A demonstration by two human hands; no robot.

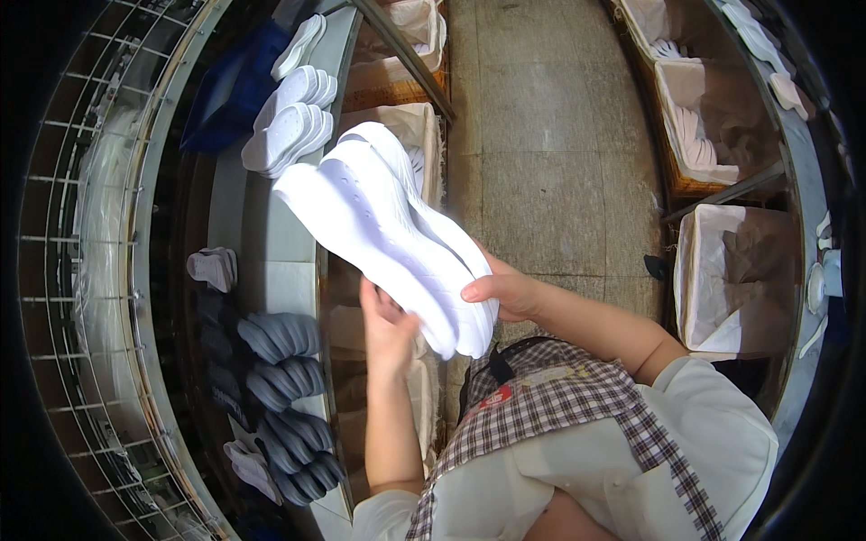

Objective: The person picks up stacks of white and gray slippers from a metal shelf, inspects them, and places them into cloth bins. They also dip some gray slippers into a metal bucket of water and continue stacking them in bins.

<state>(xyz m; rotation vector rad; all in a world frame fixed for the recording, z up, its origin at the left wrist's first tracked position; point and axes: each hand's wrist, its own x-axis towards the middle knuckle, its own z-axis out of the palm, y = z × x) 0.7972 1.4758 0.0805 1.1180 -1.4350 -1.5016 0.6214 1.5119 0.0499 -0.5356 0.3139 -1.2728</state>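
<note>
Several white shoe soles [388, 225] are held side by side in front of me, tilted with their far ends to the upper left. My right hand [507, 290] grips their near right side, its thumb laid over the edge and its other fingers mostly hidden. At the lower left side, my left hand [388, 326] holds the outermost sole, with its fingers partly hidden behind it. That outer sole looks slightly blurred.
On the left shelf [287, 284] lie white soles [289, 135] and dark grey soles [284, 361], near a blue crate [236, 86]. A wire mesh [81, 239] stands farther left. Cloth-lined baskets [397, 115] line the aisle floor [555, 135]; a lined bin [722, 279] stands right.
</note>
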